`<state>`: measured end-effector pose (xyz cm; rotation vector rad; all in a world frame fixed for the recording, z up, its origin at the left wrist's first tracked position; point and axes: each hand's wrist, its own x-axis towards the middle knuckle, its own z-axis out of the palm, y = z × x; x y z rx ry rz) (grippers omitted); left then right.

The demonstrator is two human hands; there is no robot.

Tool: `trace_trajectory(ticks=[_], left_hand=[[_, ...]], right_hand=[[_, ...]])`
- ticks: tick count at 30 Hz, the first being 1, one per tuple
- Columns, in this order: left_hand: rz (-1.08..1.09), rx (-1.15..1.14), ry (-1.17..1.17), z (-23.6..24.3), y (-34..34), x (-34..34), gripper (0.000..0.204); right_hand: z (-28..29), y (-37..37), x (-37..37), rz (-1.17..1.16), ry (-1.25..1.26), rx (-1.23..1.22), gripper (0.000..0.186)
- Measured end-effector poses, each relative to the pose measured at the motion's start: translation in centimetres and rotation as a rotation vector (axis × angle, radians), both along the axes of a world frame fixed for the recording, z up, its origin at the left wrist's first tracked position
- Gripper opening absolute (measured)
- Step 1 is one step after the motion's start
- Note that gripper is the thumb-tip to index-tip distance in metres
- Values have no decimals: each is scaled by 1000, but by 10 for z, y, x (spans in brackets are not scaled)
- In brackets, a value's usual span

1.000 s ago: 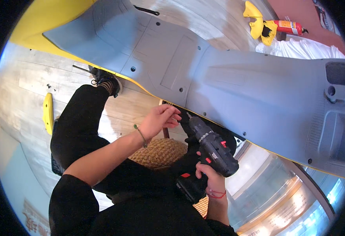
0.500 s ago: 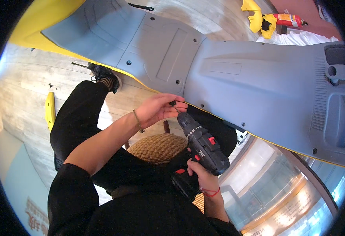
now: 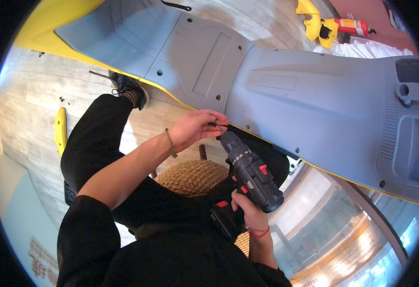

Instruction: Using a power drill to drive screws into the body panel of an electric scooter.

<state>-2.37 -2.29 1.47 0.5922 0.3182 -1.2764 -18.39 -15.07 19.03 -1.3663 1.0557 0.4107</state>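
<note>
My right hand (image 3: 248, 213) grips a black cordless drill (image 3: 243, 167) with red buttons, its bit pointing up and left. My left hand (image 3: 197, 128) pinches a small dark piece, probably a screw (image 3: 213, 124), at the tip of the bit. Both are just below the yellow lower edge of a long grey moulded plastic panel (image 3: 305, 105) with several screw holes. At its left end the panel joins a larger yellow body part (image 3: 47, 24).
Yellow plastic pieces (image 3: 309, 21) and a red fire extinguisher (image 3: 350, 26) lie beyond the panel. A curved yellow part (image 3: 60, 129) and small dark bits lie on the wooden floor at left. A woven stool (image 3: 190, 177) is below my hands, a glass surface (image 3: 314, 229) at lower right.
My left hand has moved up and right to the drill's tip, where a small dark piece now shows in its fingers. The drill has shifted slightly up and left.
</note>
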Motion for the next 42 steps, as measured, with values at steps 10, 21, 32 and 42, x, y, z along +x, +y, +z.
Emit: trace_trajectory(ticks=[10, 21, 32, 42], left_hand=[[-64, 153, -79, -10, -1, -4, 21], [11, 30, -19, -14, -4, -6, 24], [-23, 34, -44, -12, -6, -7, 28], [-64, 88, -217, -12, -6, -10, 26]], right_hand=[[4, 0, 9, -12, 20, -24, 44], [3, -1, 14, -32, 0, -39, 43], [0, 0, 11, -34, -17, -55, 42], [-1, 1, 13, -29, -2, -68, 42]])
